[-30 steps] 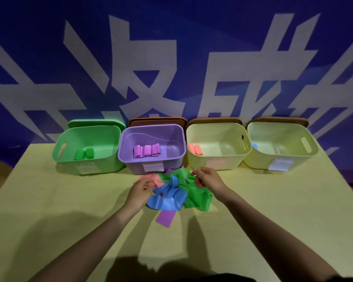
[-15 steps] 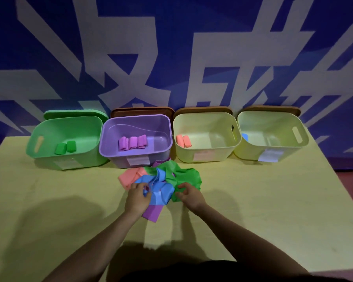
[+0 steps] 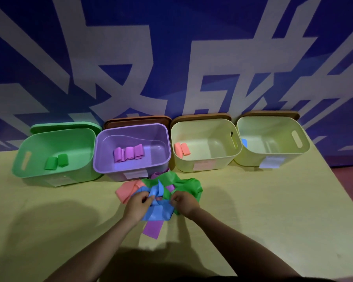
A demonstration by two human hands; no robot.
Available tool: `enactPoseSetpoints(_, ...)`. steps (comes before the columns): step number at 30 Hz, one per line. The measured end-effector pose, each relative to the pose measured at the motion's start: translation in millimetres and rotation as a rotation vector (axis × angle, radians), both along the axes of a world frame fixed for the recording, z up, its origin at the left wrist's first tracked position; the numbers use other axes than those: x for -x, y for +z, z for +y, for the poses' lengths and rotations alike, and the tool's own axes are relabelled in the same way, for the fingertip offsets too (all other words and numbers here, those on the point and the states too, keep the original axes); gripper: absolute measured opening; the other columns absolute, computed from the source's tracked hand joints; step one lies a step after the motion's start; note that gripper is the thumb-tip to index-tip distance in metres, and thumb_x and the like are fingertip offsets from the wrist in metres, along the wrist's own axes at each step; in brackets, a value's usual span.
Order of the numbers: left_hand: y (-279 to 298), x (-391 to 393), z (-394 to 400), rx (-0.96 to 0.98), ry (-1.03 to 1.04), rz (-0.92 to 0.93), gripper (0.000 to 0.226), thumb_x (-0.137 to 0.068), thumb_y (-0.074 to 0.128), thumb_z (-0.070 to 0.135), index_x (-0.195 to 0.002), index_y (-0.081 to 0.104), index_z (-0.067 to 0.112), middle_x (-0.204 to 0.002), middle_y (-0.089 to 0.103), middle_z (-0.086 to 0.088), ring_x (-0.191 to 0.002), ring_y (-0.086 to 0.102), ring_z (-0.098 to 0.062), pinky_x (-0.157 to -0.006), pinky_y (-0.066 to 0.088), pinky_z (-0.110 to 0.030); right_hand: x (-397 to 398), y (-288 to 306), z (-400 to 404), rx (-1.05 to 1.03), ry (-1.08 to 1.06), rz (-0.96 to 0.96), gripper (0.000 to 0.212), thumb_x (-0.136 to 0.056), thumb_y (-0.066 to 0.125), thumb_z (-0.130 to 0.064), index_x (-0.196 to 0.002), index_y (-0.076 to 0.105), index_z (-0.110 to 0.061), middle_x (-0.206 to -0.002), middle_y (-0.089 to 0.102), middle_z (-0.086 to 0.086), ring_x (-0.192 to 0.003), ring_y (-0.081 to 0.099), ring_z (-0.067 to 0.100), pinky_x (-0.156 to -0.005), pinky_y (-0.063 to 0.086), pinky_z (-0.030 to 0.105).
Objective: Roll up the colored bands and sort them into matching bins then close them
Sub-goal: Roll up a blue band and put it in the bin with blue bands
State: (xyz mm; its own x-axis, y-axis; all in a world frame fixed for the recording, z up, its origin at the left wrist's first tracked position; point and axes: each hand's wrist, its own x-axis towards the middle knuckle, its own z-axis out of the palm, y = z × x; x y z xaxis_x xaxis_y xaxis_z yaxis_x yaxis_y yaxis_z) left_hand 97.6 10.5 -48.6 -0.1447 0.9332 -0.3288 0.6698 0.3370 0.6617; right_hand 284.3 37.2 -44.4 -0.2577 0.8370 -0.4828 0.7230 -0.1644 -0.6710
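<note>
- We saw both hands in the pile of loose bands on the desk (image 3: 273, 210), just before the purple bin (image 3: 130, 169).
- The left hand (image 3: 138, 204) had its fingers curled, pinching the blue band (image 3: 158, 211).
- The right hand (image 3: 184, 201) pinched the same blue band, with the green band (image 3: 189, 185) touching it.
- Rolled bands lay in all four open bins.

Smooth plastic purple bin (image 3: 130, 169), slightly glossy rubbery blue band (image 3: 157, 212), matt table (image 3: 253, 210).
</note>
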Motion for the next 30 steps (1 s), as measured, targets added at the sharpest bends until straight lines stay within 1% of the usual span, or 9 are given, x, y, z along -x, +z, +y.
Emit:
enactPoseSetpoints(3,14,-1,2,-0.024,0.093,-0.185,0.041,-0.093,0.06,0.016,-0.057,0.041,0.016,-0.054,0.041,-0.001,-0.057,0.04,-0.016,-0.061,0.033,-0.034,-3,8,1,-0.036,0.003,0.069,0.018,-0.089,0.063,-0.019,-0.075,0.067,-0.009,-0.071,0.057,-0.001,-0.073,0.052,0.012,-0.064,0.035,0.026)
enactPoseSetpoints(6,38,-9,4,-0.054,0.221,-0.364,0.032,-0.095,0.056,0.018,-0.065,0.048,0.01,-0.062,0.041,-0.005,-0.063,0.043,-0.018,-0.062,0.037,-0.033,-7,23,-2,-0.063,-0.062,0.252,0.03,-0.089,0.063,-0.013,-0.06,0.057,-0.018,-0.061,0.049,-0.004,-0.065,0.048,0.009,-0.07,0.04,0.021)
enactPoseSetpoints(8,57,-18,5,-0.035,0.304,-0.455,0.029,-0.097,0.052,0.023,-0.074,0.055,0.005,-0.064,0.047,-0.007,-0.06,0.046,-0.019,-0.056,0.04,-0.027,-9,38,-5,-0.064,-0.144,0.395,0.029,-0.091,0.06,-0.009,-0.062,0.056,-0.011,-0.062,0.048,-0.004,-0.062,0.046,0.003,-0.072,0.04,0.016)
enactPoseSetpoints(12,86,-38,2,-0.021,0.447,-0.632,0.028,-0.099,0.05,0.024,-0.076,0.061,0.012,-0.064,0.053,-0.005,-0.055,0.042,-0.017,-0.047,0.034,-0.022,-15,74,-9,-0.016,-0.287,0.607,0.024,-0.093,0.052,-0.005,-0.071,0.06,-0.01,-0.07,0.055,-0.001,-0.071,0.05,0.01,-0.071,0.04,0.027)
enactPoseSetpoints(17,116,-57,-20,-0.079,0.494,-0.779,0.024,-0.099,0.047,0.022,-0.085,0.064,0.015,-0.069,0.058,-0.006,-0.052,0.047,-0.014,-0.045,0.039,-0.018,-20,120,-15,-0.015,-0.456,0.881,0.037,-0.095,0.043,-0.002,-0.062,0.053,-0.017,-0.055,0.047,-0.01,-0.058,0.039,0.009,-0.055,0.031,0.024)
enactPoseSetpoints(20,133,-66,-36,-0.081,0.483,-0.846,0.023,-0.099,0.048,0.023,-0.084,0.062,0.014,-0.065,0.059,-0.005,-0.048,0.051,-0.013,-0.051,0.041,-0.024,-18,132,-20,-0.058,-0.501,0.923,0.042,-0.095,0.043,-0.001,-0.058,0.051,-0.02,-0.051,0.045,-0.012,-0.054,0.039,0.005,-0.056,0.029,0.026)
enactPoseSetpoints(25,153,-76,-43,-0.148,0.509,-0.942,0.024,-0.098,0.048,0.025,-0.09,0.063,0.008,-0.069,0.068,-0.008,-0.06,0.064,-0.016,-0.058,0.05,-0.027,-20,143,-29,-0.169,-0.435,0.88,0.043,-0.093,0.049,-0.008,-0.054,0.054,-0.025,-0.056,0.039,-0.012,-0.062,0.034,0.011,-0.062,0.026,0.029)
enactPoseSetpoints(28,165,-79,-45,-0.161,0.449,-0.938,0.027,-0.098,0.048,0.029,-0.101,0.067,0.01,-0.086,0.072,-0.007,-0.076,0.066,-0.019,-0.068,0.051,-0.03,-23,159,-32,-0.198,-0.381,0.938,0.02,-0.072,0.057,-0.032,-0.054,0.051,-0.025,-0.061,0.039,-0.009,-0.066,0.034,0.012,-0.063,0.025,0.029)
enactPoseSetpoints(30,170,-83,-46,-0.156,0.406,-0.95,0.028,-0.098,0.047,0.03,-0.103,0.068,0.013,-0.09,0.073,-0.005,-0.079,0.067,-0.018,-0.069,0.051,-0.03,-26,166,-32,-0.225,-0.332,0.999,0.017,-0.064,0.055,-0.037,-0.055,0.048,-0.023,-0.065,0.039,-0.003,-0.067,0.034,0.013,-0.063,0.026,0.03)
